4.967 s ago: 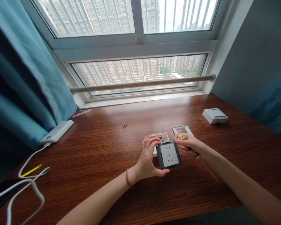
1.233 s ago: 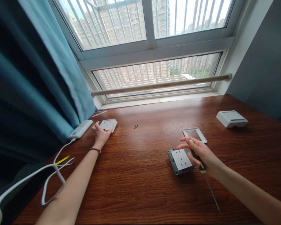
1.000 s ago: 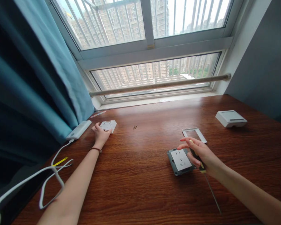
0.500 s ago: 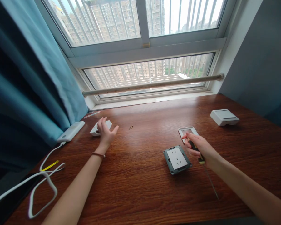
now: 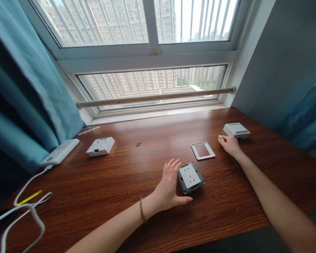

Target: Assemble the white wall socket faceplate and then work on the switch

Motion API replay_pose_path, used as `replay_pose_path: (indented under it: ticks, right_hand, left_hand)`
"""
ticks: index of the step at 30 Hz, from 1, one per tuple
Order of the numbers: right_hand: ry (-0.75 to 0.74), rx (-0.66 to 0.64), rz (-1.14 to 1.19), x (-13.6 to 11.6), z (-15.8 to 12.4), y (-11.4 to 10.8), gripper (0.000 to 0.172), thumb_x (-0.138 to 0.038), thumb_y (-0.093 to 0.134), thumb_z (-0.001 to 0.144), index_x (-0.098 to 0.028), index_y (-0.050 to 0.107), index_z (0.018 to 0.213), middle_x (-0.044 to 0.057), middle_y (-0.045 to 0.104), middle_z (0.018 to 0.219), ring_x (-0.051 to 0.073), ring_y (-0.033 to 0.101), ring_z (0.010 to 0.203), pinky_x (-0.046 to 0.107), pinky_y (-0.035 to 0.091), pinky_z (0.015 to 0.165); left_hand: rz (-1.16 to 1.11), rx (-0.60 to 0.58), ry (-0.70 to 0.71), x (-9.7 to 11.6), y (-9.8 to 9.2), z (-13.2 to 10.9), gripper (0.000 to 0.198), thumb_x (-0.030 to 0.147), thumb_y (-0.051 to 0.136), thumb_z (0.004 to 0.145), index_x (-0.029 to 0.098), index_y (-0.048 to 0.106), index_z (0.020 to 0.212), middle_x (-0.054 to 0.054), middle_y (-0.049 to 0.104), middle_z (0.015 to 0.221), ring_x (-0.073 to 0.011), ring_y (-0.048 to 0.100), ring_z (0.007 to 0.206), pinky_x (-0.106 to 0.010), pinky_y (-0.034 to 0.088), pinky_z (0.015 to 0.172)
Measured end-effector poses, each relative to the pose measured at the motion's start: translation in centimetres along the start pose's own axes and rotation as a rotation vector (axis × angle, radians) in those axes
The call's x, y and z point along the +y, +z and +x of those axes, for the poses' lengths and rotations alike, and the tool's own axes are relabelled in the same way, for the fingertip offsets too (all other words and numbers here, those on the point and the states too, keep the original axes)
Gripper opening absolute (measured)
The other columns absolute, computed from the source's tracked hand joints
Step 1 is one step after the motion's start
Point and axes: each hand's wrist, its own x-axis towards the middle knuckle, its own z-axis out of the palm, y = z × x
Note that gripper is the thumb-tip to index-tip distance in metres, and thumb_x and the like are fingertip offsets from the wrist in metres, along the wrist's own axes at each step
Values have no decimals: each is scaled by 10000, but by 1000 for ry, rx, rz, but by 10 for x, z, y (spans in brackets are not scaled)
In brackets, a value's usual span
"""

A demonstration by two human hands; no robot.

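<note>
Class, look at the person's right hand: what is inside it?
The right hand holds a screwdriver. Its yellow handle end sticks out, and part of the shaft shows beside the wrist. The hand covers most of the handle; the tip is hidden, apparently by the arm.

"Where's the camera?"
"On the person's head, looking forward and down at the table (image 5: 126,179), with the window (image 5: 147,59) up top."
"How near?"
"Near the left hand (image 5: 168,189) and right hand (image 5: 232,145). The window is farther."
</note>
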Motion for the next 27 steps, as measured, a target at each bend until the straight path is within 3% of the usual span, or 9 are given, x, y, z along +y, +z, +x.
replay_pose_path:
  ticks: [8, 18, 23, 27]
  right_hand:
    - [-80, 21, -174, 13, 3, 15, 285, -272, 506, 810, -119, 658, 997, 128, 625, 862, 245, 556, 869, 303, 397, 784]
    - [-114, 51, -240, 9, -3, 16, 277, -274, 502, 820, -116, 638, 1002, 146, 541, 949, 239, 542, 835, 329, 415, 782]
    - [-123, 97, -253, 0, -10, 11, 352, -331, 527, 817, -65, 604, 1034, 193, 529, 970, 302, 509, 893, 402, 388, 829]
    - [-221, 138, -234, -24, -22, 1, 453, -351, 557, 814, -63, 524, 1162, 207, 502, 1097, 332, 439, 1034, 436, 329, 915]
  left_hand:
    - [-49, -4, -95, -5, 1, -3, 821, 409, 678, 655, 196, 248, 1321, -145, 389, 1334, -321, 231, 1327, -588, 93, 1094]
    - [-144, 16, -83, -7, 1, -2, 835, 311, 686, 642, 219, 223, 1329, -144, 390, 1320, -335, 225, 1318, -609, 98, 1083]
    - [-136, 17, -104, -6, 1, -1, 862, 291, 679, 644, 216, 174, 1338, -147, 386, 1322, -329, 240, 1307, -609, 104, 1078]
    - [-134, 13, -112, -6, 0, 0, 857, 294, 681, 646, 210, 176, 1334, -150, 372, 1334, -322, 226, 1313, -599, 110, 1081]
